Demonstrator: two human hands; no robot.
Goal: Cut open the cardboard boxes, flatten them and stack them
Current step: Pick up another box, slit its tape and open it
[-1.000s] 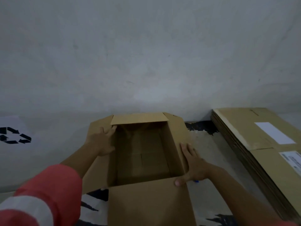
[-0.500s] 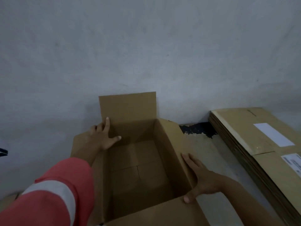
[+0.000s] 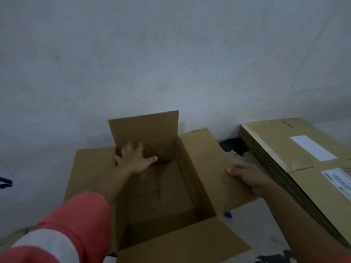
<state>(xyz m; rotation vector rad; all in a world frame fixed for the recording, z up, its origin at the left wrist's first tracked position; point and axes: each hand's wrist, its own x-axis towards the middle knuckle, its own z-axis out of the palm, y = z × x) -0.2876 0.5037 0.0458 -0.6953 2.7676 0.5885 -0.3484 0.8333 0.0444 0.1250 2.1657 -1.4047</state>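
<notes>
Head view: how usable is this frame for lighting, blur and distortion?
Head view: dim, flat, bluish light, no glare; the open box is shadowed inside, darkest near the left hand; the right hand gripping the side flap looks slightly smeared; the flattened stack looks stretched by the wide angle, its label unreadable.

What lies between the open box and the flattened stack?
In the head view: the right hand gripping the box's right flap, floor with a dark patch, and a small blue object.
</notes>
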